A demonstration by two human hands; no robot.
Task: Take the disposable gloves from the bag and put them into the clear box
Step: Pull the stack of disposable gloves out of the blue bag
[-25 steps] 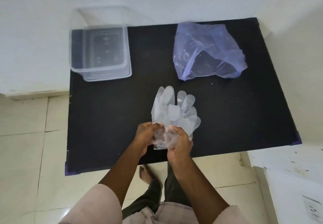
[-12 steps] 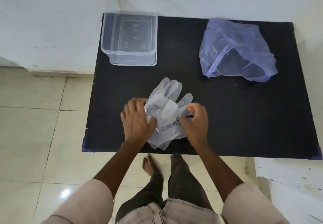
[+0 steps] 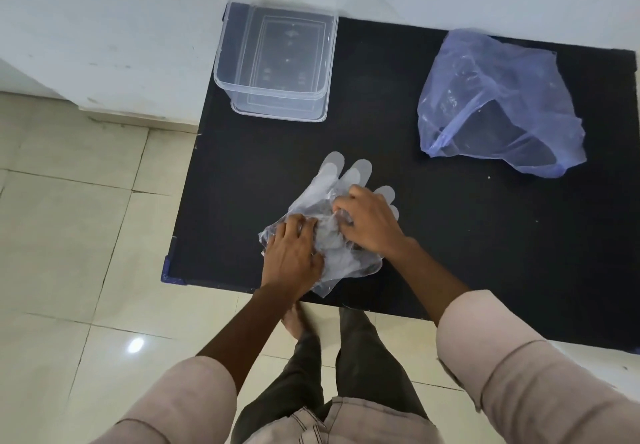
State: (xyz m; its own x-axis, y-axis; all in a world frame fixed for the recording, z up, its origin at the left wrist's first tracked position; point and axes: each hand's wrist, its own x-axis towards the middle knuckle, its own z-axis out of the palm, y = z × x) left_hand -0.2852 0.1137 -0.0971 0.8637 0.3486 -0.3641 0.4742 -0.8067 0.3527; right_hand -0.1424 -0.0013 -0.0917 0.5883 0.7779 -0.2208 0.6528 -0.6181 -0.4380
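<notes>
A bundle of clear disposable gloves (image 3: 334, 183) lies on the black table (image 3: 450, 228) near its front edge, fingers pointing away from me. My left hand (image 3: 294, 253) presses on the cuff end with its fingers curled into the plastic. My right hand (image 3: 369, 223) grips the crumpled middle of the gloves. The clear box (image 3: 273, 62) stands with no lid at the table's back left corner, nothing inside it. The purple plastic bag (image 3: 498, 104) lies crumpled at the back right, its mouth toward me.
A white wall (image 3: 104, 27) runs behind the table and to its left. Tiled floor (image 3: 69, 235) shows at left and below the front edge, where my legs and a bare foot (image 3: 298, 322) stand.
The gloves went from held up in both hands to lying on the table. My hands now bunch them together, the right one moved in over the middle. The camera view shifted left.
</notes>
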